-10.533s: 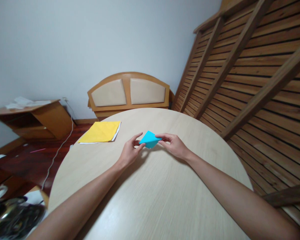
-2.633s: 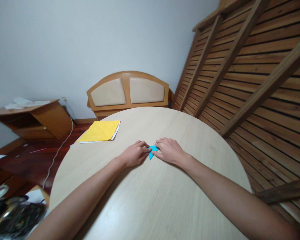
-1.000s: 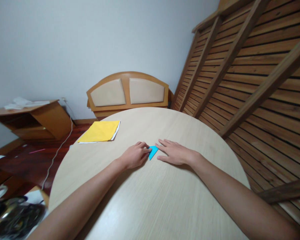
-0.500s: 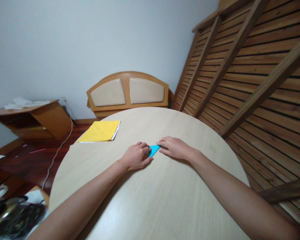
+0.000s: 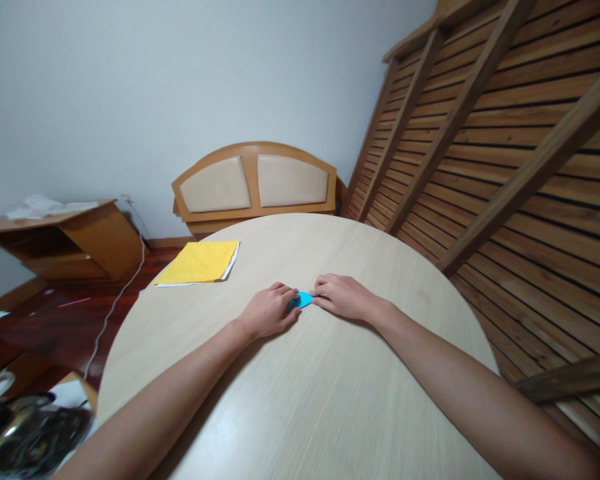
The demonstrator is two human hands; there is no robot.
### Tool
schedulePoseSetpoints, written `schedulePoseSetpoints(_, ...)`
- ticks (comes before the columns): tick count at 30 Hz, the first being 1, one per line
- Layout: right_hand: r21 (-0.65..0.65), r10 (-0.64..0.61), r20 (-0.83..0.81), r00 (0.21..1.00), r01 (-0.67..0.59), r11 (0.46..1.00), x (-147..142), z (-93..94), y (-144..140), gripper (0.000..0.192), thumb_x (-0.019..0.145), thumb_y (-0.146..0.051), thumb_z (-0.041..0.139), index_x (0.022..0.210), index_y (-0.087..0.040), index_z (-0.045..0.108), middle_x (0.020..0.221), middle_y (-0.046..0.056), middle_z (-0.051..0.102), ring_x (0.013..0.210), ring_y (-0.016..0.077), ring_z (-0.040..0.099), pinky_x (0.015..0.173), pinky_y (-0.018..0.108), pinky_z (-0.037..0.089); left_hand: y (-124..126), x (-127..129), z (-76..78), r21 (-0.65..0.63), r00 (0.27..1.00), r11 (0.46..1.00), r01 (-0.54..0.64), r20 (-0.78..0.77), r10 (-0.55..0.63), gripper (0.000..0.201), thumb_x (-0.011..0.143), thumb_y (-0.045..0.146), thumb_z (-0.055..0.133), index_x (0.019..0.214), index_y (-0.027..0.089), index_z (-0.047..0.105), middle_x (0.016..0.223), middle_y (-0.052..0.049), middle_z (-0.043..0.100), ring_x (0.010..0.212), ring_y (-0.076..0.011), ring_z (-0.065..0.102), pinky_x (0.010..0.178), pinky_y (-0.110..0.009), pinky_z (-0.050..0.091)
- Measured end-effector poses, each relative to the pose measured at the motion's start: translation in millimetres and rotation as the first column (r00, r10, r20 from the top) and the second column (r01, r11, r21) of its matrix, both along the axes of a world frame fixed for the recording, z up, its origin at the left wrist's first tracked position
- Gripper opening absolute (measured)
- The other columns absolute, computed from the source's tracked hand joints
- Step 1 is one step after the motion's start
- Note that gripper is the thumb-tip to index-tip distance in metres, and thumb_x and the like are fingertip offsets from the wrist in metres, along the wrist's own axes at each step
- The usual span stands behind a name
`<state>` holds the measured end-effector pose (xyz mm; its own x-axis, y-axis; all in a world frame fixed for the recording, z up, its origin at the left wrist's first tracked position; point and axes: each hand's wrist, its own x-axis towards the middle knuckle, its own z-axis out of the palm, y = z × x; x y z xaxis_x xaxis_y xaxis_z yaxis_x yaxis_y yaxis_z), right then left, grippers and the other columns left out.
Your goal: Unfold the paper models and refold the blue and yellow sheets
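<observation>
Here the small blue folded paper (image 5: 303,301) lies flat near the middle of the round table (image 5: 300,400), pinned between both hands. The curled left hand (image 5: 269,311) covers its left end; the right hand (image 5: 343,297) presses fingertips on its right tip, equally near.

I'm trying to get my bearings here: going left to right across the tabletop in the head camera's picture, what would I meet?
Yellow paper → left hand → small blue folded paper, pinched between both hands → right hand, all on the round table.
</observation>
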<state>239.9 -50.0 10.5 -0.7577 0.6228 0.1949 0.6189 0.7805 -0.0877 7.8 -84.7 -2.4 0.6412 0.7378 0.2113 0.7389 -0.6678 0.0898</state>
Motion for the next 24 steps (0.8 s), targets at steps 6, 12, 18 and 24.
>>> schedulePoseSetpoints(6, -0.006, -0.001, -0.001, 1.000, 0.001, 1.000, -0.9, -1.1, 1.0, 0.024, 0.098, -0.035, 0.056, 0.101, -0.022, 0.076, 0.098, 0.007, 0.069, 0.089, 0.0189, 0.061, 0.070, 0.028, 0.037, 0.4, -0.1, -0.1, -0.001, 1.000, 1.000, -0.005, 0.003, 0.005, 0.020, 0.095, 0.032, 0.047, 0.102, 0.018, 0.060, 0.101, -0.010, 0.069, 0.101, -0.0254, 0.061, 0.091, -0.038, 0.051)
schedulePoseSetpoints(12, -0.015, -0.005, -0.010, 1.000, 0.004, 1.000, -1.1, -0.1, 0.4, 0.024, 0.098, -0.035, 0.056, 0.100, -0.022, 0.076, 0.098, 0.007, 0.069, 0.089, 0.0191, 0.061, 0.071, 0.028, 0.037, 0.6, 0.4, 0.6, 0.001, 1.000, 1.000, -0.019, -0.001, 0.019, 0.017, 0.095, 0.032, 0.047, 0.098, 0.019, 0.059, 0.098, -0.009, 0.069, 0.098, -0.0249, 0.061, 0.088, -0.037, 0.051)
schedulePoseSetpoints(18, -0.008, -0.002, -0.017, 1.000, 0.002, 1.000, -2.1, 0.0, -0.2, 0.025, 0.099, -0.034, 0.055, 0.099, -0.021, 0.076, 0.096, 0.007, 0.070, 0.088, 0.0192, 0.061, 0.071, 0.028, 0.037, 0.6, 0.1, -1.0, -0.005, 0.999, 1.000, -0.021, 0.023, 0.022, 0.018, 0.096, 0.029, 0.045, 0.101, 0.019, 0.059, 0.096, -0.009, 0.069, 0.097, -0.0249, 0.061, 0.087, -0.037, 0.051)
schedulePoseSetpoints(24, 0.026, 0.017, -0.023, 1.000, -0.016, 1.000, -5.6, -2.1, -1.5, 0.024, 0.098, -0.034, 0.056, 0.099, -0.020, 0.075, 0.094, 0.007, 0.070, 0.088, 0.0195, 0.061, 0.071, 0.029, 0.037, 0.5, -0.7, -2.6, -0.009, 0.999, 1.000, -0.025, 0.040, 0.025, 0.020, 0.096, 0.027, 0.045, 0.105, 0.018, 0.060, 0.099, -0.010, 0.070, 0.099, -0.0253, 0.061, 0.088, -0.037, 0.051)
